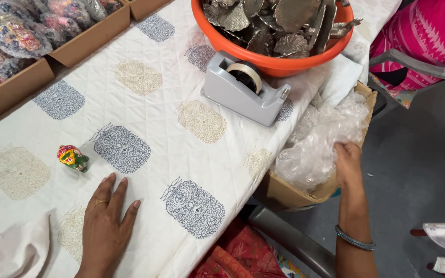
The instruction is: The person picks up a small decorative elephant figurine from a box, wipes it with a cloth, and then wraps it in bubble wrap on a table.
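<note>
A person is working at a worktop (145,128) covered with a white quilted cloth printed in blue and beige motifs, with a grey desktop tape dispenser (244,90) standing near the far edge as the fixed point of the scene. The left hand (106,221) is lying flat on the cloth, well to the near left of the dispenser, its fingers (110,188) spread apart and holding nothing, seemingly steadying the body while the other arm reaches out. Just beyond those fingertips, a small brightly painted red, yellow and green figurine (71,157) is standing upright on the cloth, not touched. The right hand (347,164) is reaching off the worktop's edge, to the near right of the dispenser, into an open brown cardboard box (289,193) sitting lower down; its fingers are curling into a heap of clear crinkled plastic bags (320,141), though whether they are closing on one cannot be told. Directly behind the dispenser, an orange plastic tub (279,64) is holding a pile of dull grey metal ornaments (279,20).
</note>
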